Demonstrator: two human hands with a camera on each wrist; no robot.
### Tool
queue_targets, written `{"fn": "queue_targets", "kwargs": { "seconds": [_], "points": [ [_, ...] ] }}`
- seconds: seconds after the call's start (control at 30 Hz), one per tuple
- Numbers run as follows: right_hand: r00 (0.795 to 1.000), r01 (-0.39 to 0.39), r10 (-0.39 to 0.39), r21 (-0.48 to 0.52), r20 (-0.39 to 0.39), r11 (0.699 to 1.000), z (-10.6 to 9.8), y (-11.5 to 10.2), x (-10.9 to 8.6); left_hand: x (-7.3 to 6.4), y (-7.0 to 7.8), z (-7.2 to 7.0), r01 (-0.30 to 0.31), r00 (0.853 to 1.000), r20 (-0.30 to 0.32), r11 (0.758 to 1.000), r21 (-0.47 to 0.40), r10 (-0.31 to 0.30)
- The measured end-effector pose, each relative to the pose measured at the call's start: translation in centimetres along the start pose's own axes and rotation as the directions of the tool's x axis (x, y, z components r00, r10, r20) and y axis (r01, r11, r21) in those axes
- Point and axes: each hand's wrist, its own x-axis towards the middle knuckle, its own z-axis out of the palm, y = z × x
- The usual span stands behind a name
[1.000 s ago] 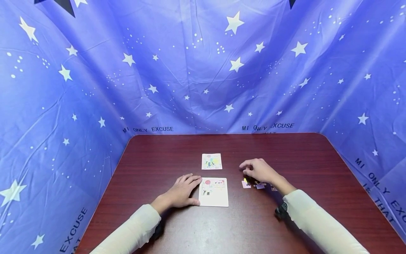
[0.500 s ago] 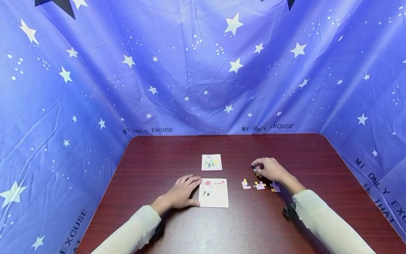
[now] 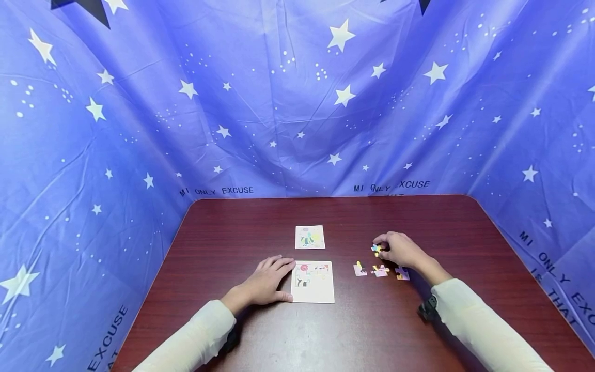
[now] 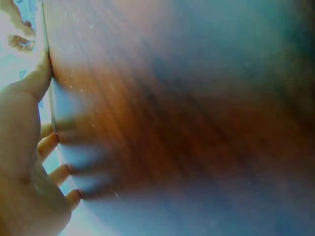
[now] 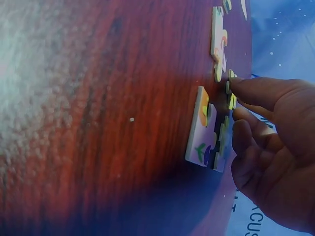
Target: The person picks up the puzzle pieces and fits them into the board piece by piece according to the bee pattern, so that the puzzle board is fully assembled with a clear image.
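Observation:
A white puzzle board (image 3: 313,294), with several pieces set in its upper and left parts, lies on the table. My left hand (image 3: 265,281) rests along the board's left edge with fingers spread; in the left wrist view its thumb (image 4: 39,78) touches that edge. Off to the right, my right hand (image 3: 402,251) pinches a blue and yellow puzzle piece (image 3: 376,250) low over the table. In the right wrist view its thumb (image 5: 261,92) overlaps this piece. Nearer the person lie a pink piece (image 3: 360,269), a pink-yellow piece (image 3: 380,270) and a purple piece (image 3: 402,273).
A square picture card (image 3: 310,237) with a bee-like drawing lies beyond the board. In the right wrist view, another piece (image 5: 223,142) sits under the right fingers. The dark red table (image 3: 232,222) ends at a blue star-printed curtain (image 3: 279,103) on three sides.
My right hand has moved right, away from the front row of pieces, to the blue and yellow piece behind them, uncovering the row. My left hand stays at the board.

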Motion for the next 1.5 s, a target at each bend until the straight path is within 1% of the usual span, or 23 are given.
{"fn": "queue_targets", "kwargs": {
  "seconds": [0.3, 0.53, 0.77, 0.87, 0.97, 1.1, 1.23, 1.37, 1.5],
  "points": [
    [1.000, -0.021, 0.021, 0.019, 0.007, 1.000, 0.1, 0.1, 0.0, 0.2, -0.1, 0.0, -0.003, 1.000, -0.001, 1.000, -0.002, 0.003],
    [1.000, 0.006, -0.006, 0.013, 0.014, 1.000, -0.1, 0.1, 0.2, 0.2, -0.1, 0.0, 0.007, 1.000, 0.007, 1.000, -0.011, -0.007],
    [0.999, -0.026, 0.023, 0.058, 0.047, 0.998, -0.2, 0.0, 0.7, 0.1, -0.1, -0.1, 0.005, 1.000, 0.002, 1.000, -0.009, -0.005],
    [0.999, -0.026, 0.022, 0.072, 0.050, 0.997, -0.2, -0.1, 0.9, 0.1, -0.1, -0.1, 0.007, 1.000, 0.005, 1.000, -0.007, -0.007],
    [0.999, -0.019, 0.017, 0.056, 0.041, 0.998, -0.2, 0.0, 1.0, 0.1, -0.2, 0.0, 0.008, 1.000, 0.007, 1.000, -0.007, -0.008],
    [1.000, 0.010, -0.010, 0.030, 0.015, 1.000, -0.3, 0.1, 1.0, 0.1, -0.1, 0.1, 0.007, 1.000, 0.004, 1.000, -0.014, -0.007],
    [1.000, 0.017, -0.017, 0.038, -0.004, 0.999, -0.5, 0.0, 0.7, 0.1, -0.1, 0.0, 0.012, 1.000, 0.006, 1.000, -0.014, -0.012],
    [1.000, 0.003, -0.002, 0.050, -0.027, 0.999, -0.7, 0.0, 0.4, 0.1, -0.1, 0.0, 0.008, 1.000, 0.006, 1.000, -0.009, -0.007],
    [0.998, 0.007, -0.003, 0.068, -0.056, 0.998, -0.9, 0.1, 0.2, 0.0, -0.1, 0.1, 0.006, 1.000, 0.004, 1.000, -0.011, -0.006]
  ]
}}
